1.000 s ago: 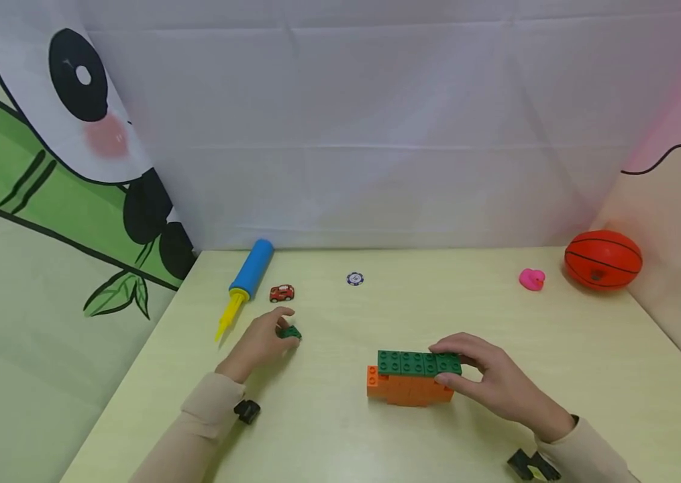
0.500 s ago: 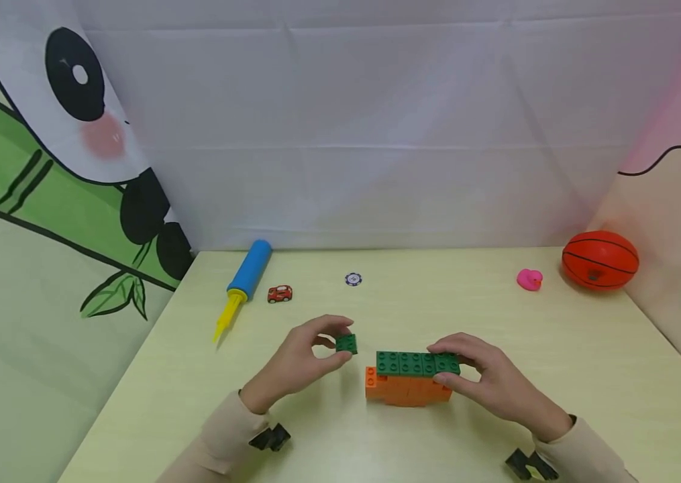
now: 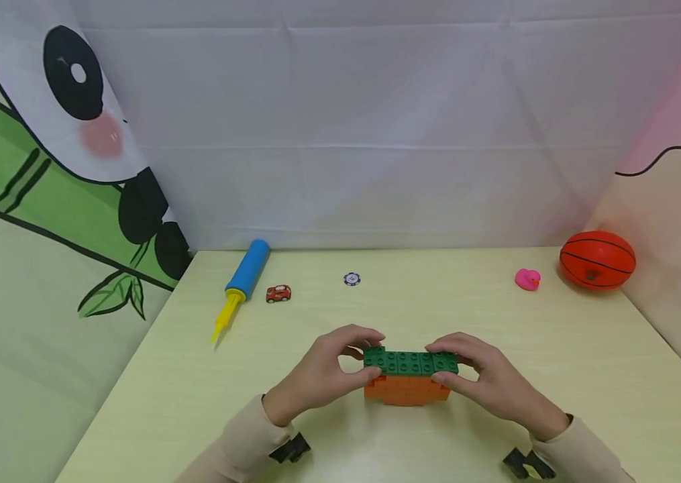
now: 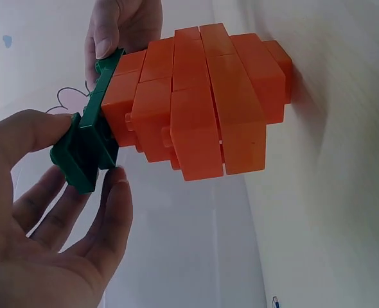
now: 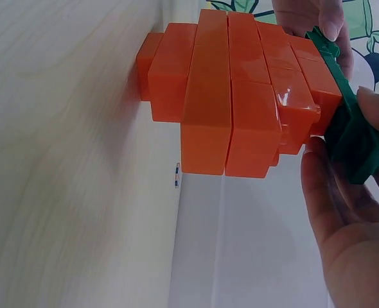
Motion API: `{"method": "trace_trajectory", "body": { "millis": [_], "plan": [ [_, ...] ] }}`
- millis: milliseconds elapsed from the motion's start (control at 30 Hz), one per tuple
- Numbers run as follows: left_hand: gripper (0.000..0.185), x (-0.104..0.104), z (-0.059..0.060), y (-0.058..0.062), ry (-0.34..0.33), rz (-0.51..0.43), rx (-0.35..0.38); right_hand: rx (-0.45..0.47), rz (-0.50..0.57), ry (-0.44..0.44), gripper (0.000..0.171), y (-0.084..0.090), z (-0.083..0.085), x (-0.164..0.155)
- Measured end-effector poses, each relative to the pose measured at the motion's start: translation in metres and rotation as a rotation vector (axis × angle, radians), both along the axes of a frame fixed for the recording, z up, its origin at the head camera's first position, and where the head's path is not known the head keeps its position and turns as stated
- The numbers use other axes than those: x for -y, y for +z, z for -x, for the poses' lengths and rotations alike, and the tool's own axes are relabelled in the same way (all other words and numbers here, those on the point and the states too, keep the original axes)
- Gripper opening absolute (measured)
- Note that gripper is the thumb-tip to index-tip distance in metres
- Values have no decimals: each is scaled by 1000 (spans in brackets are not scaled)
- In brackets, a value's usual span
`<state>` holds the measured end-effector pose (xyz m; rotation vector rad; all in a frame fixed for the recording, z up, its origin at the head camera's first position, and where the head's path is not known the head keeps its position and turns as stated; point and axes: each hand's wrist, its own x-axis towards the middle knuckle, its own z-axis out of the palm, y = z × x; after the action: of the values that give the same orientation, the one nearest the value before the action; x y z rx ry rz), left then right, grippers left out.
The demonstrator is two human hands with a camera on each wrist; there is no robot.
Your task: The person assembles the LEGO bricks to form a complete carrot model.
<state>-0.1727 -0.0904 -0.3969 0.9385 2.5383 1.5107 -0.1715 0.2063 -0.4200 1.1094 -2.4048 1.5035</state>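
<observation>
A stack of orange toy building bricks [image 3: 406, 392] stands upright on the table, widest midway up in both wrist views. Green bricks [image 3: 414, 363] form a row along its top. My left hand [image 3: 329, 376] pinches a small green brick [image 4: 72, 160] between thumb and fingers at the row's left end. In the left wrist view that brick sits against the outer side of the green layer, slightly tilted. At the opposite end, my right hand [image 3: 485, 377] grips the last green brick [image 5: 356, 144] of the row, thumb on the near side and fingers on the far side.
Toward the back left lie a blue and yellow hand pump [image 3: 247, 272] and a small red toy car [image 3: 278, 294]. A poker chip [image 3: 351, 279] is at the back middle. A pink rubber duck [image 3: 527, 280] and a red ball [image 3: 598, 260] sit back right, near the cloth walls.
My left hand has carried the small green brick from the left side of the table rightward to the left end of the green row. The right hand keeps its grip on the other end.
</observation>
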Motion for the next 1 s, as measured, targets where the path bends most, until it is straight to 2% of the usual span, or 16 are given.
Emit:
{"method": "trace_trajectory", "body": {
  "millis": [167, 333, 567, 733, 867, 1000],
  "plan": [
    [41, -1, 0, 5, 6, -8, 107, 7, -1, -1, 36, 0, 0, 0],
    [41, -2, -1, 11, 37, -5, 182, 19, -6, -6, 36, 1, 0, 0],
    [42, -3, -1, 17, 74, 26, 225, 19, -3, -5, 35, 0, 1, 0],
    [56, -3, -1, 16, 53, 43, 230, 24, -18, -21, 37, -2, 1, 0],
    [75, 1, 0, 11, 45, 104, 211, 59, -86, -55, 54, -4, 2, -2],
    [84, 6, 3, 3, 39, 242, 211, 157, -254, -74, 70, -4, 5, -7]
  ]
}}
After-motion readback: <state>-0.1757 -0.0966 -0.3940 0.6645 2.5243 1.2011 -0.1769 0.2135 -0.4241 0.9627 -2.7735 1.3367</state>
